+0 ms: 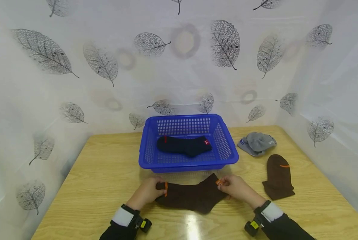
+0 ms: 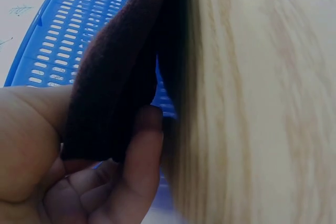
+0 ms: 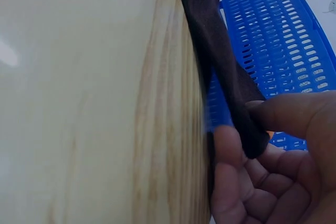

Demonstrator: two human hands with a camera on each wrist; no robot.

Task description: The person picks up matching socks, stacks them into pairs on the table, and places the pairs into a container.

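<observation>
A brown sock (image 1: 191, 196) with orange marks stretches sideways between my two hands, in front of the blue basket. At its toe end my left hand (image 1: 149, 190) pinches it near the orange stripe. My right hand (image 1: 234, 186) grips the cuff by the orange label. In the left wrist view the sock (image 2: 113, 77) passes between thumb and fingers. The right wrist view shows the cuff of the sock (image 3: 252, 135) held by thumb and curled fingers. Inside the blue basket (image 1: 188, 165) lies a dark sock (image 1: 182, 146) with red marks.
To the right of the basket sits a crumpled grey sock (image 1: 257, 143). Another brown sock (image 1: 278, 178) lies flat nearer the right edge of the wooden table (image 1: 107, 160). A white sheet with leaf prints (image 1: 185, 76) hangs behind the table.
</observation>
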